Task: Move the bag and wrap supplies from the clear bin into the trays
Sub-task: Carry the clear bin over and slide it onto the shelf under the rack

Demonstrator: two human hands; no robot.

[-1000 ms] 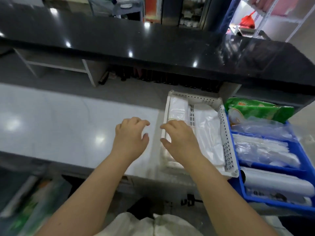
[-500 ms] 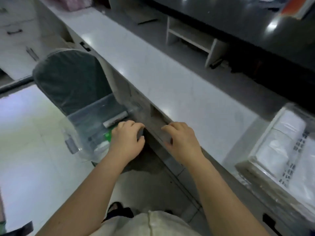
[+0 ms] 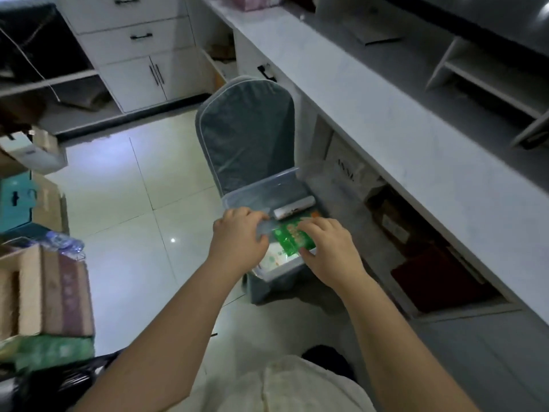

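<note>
The clear bin (image 3: 258,191) sits on the seat of a grey-covered chair (image 3: 246,129) beside the counter. Inside it lie a white roll of wrap (image 3: 294,210), a green printed packet (image 3: 292,239) and a pale packet (image 3: 274,257) underneath. My left hand (image 3: 237,237) reaches into the bin's left side, its fingers and thumb curled round a translucent plastic pack (image 3: 265,228). My right hand (image 3: 328,248) lies over the green packet, fingers on top and thumb tucked under its near edge. The trays are out of view.
A long white counter (image 3: 386,129) runs along the right, with open shelves of boxes (image 3: 395,224) beneath it. Cardboard boxes (image 3: 44,286) are stacked at the left. White drawers and cabinets (image 3: 136,55) stand at the back. Tiled floor (image 3: 118,203) lies between.
The view swung left and down from the counter and trays to the chair. Both hands went from the counter edge down into the clear bin and closed on packets there.
</note>
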